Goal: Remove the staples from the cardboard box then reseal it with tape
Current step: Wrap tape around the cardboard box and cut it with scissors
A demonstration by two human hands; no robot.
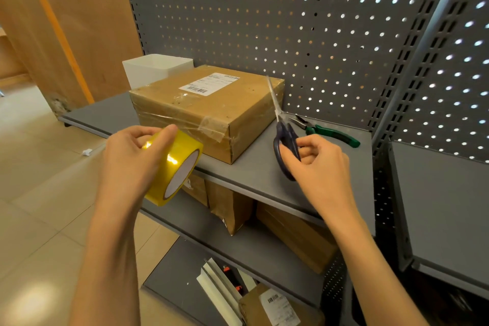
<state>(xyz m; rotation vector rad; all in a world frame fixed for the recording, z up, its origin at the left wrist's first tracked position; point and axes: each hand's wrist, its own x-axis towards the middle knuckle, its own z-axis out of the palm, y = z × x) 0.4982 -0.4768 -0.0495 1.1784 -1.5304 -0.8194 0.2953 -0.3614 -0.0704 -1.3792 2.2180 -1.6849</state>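
Left hand [127, 156], lower left of frame, grips the yellow tape roll [173, 167], thumb over its top, roll pulled back from the cardboard box [209, 111]; a clear strip runs between them, apparently kept taut for cutting. Right hand [317, 161], centre right, fingers curled through the scissors [284, 137] handles, blades pointing up beside the box. Box sits centre frame on the grey shelf [264, 174]. Green pliers [328, 131] lie right of the box.

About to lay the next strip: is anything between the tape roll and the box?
Nothing visible. The left hand holds the tape roll just before the cardboard box; the scissors in the right hand and the pliers sit off right.
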